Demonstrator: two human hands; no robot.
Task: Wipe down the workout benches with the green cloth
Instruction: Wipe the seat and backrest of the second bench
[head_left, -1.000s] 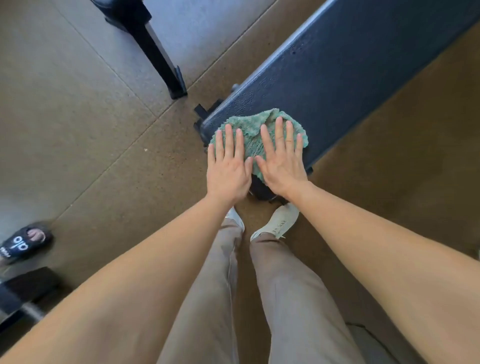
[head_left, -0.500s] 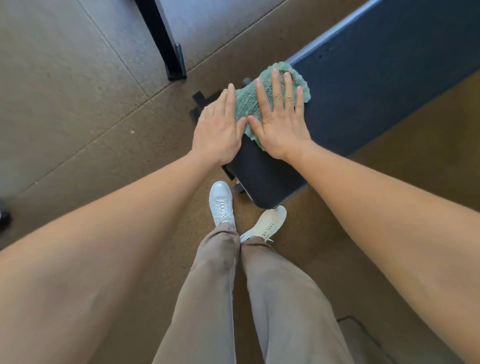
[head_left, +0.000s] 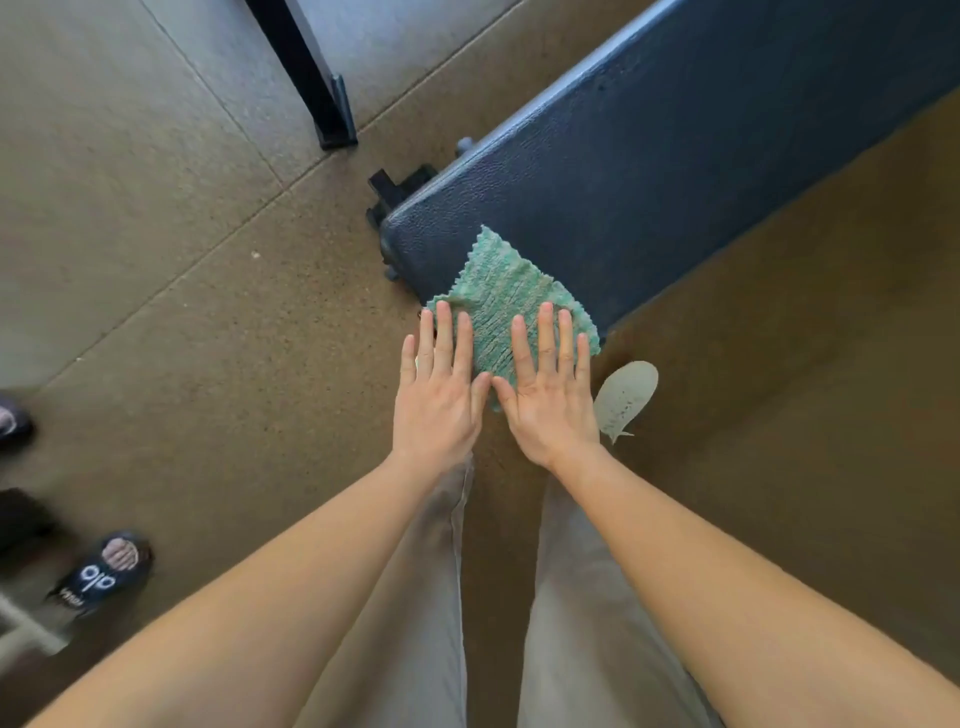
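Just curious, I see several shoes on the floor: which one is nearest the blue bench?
The pale sneaker beside the right hand; the black sandals stand far off at the left.

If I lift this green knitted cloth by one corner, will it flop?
Probably flops: the green knitted cloth seems to drape over the end of the dark blue padded bench. Likely light: it looks thin. Its ribbed weave may drag on the textured vinyl.

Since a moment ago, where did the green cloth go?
The left hand and right hand slid the green cloth back along the bench to its near end, where it lies spread flatter. Both hands stayed open and flat; nothing was gripped or released.
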